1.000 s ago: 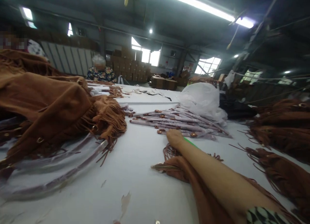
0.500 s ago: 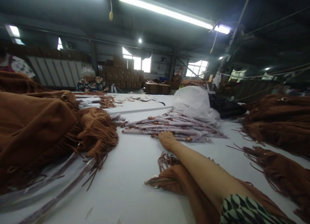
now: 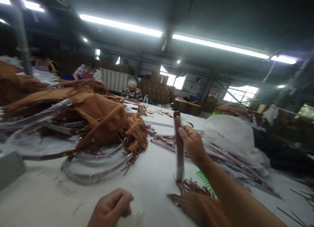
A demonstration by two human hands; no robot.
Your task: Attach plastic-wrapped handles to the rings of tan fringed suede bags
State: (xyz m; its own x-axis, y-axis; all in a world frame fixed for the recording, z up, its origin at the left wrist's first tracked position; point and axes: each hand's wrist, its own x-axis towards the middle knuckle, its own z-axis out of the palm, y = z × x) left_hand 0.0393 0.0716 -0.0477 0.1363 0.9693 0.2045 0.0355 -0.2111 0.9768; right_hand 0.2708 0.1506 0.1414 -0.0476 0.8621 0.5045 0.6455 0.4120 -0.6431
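A long white work table (image 3: 152, 174) ran out ahead of my grip, and to the left of it lay a large heap of brown fringed suede bags (image 3: 98, 122) with plastic-wrapped handles trailing toward me. To the right of my raised hand sat a bundle of white plastic sheeting (image 3: 230, 135), and just behind it a spread of wrapped straps (image 3: 220, 158) lay flat on the table. Directly below my right forearm rested another fringed bag (image 3: 196, 205). My right hand (image 3: 192, 143) was closed around a wrapped strap (image 3: 179, 145), held upright with its lower end touching the table. My left hand (image 3: 110, 209) lay loosely curled near the table's near edge, well left of the strap; whether it held anything I could not tell.
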